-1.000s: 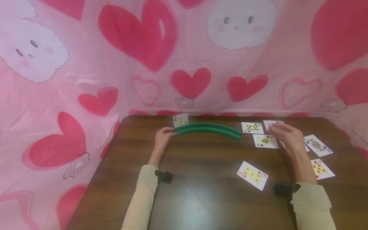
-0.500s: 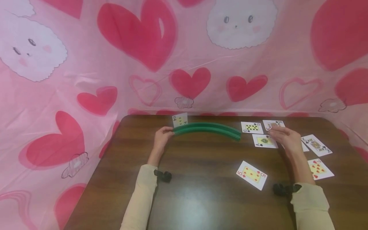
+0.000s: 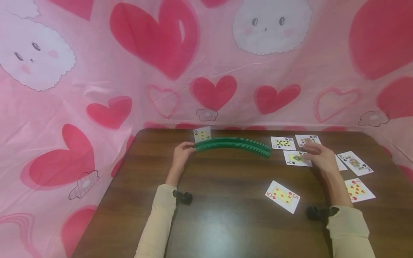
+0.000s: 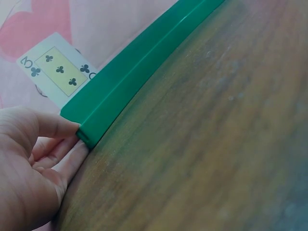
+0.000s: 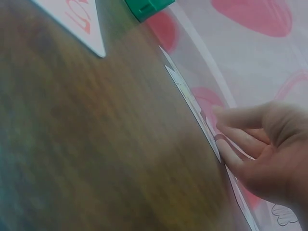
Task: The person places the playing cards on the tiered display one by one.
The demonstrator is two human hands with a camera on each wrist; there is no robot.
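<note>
A curved green card holder stands on the table's far half. My left hand pinches its left end; in the left wrist view the thumb lies against the end. A three of clubs stands upright in the holder beside that hand. On the right, my right hand is low over a group of face-up playing cards, its fingers loosely bent and holding nothing. Its fingertips overlap the ace of spades and a king; whether they touch is unclear. The hand partly hides another card.
A ten of spades lies between the holder and the king. Farther right are a black-suited face card and a seven of hearts. The five of diamonds lies nearer on the wooden table. Pink heart-patterned cloth hangs behind.
My right hand has shifted slightly left, and its thumb and fingers have spread apart over the ace of spades. The left hand and the card holder stay in place.
</note>
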